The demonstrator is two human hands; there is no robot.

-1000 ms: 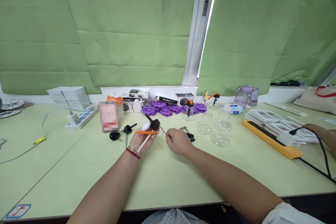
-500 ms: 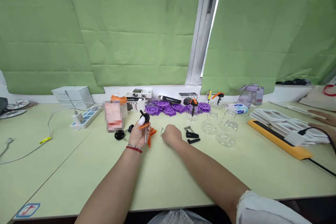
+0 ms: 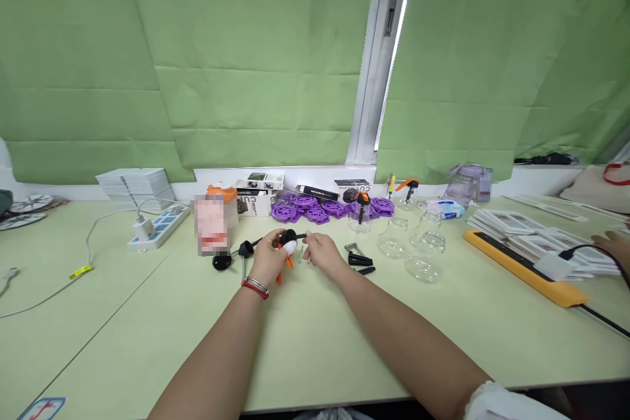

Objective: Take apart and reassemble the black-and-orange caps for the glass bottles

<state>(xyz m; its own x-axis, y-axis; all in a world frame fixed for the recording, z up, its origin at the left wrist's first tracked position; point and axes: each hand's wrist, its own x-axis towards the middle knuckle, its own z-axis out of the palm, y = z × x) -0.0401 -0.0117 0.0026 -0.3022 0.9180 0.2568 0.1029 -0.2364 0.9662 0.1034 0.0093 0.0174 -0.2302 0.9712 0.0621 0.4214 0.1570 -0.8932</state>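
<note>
Slightly left of centre, my left hand [image 3: 268, 260] is closed around a black spray head [image 3: 288, 237], its thumb on the side. My right hand [image 3: 323, 253] pinches the thin black end that sticks out to the right of this head. Below the hands lie orange trigger levers [image 3: 281, 273], partly hidden by the left fingers. Small metal pins [image 3: 301, 254] show between the hands. Another black spray head [image 3: 245, 249] rests left of my left hand, near a round black part [image 3: 222, 262]. Springs [image 3: 354, 249] and black plastic pieces [image 3: 360, 260] lie right of my right hand.
Several clear glass bottles [image 3: 423, 268] stand to the right, with an assembled spray bottle [image 3: 361, 215] behind. Purple plastic parts [image 3: 317, 214] and boxes [image 3: 256, 203] line the back. A yellow power strip [image 3: 522, 268] and another person's hand [image 3: 613, 246] are at far right.
My left hand has turned the black spray head on its side and moved slightly right. My right hand has risen from the table by the pins to the head's end.
</note>
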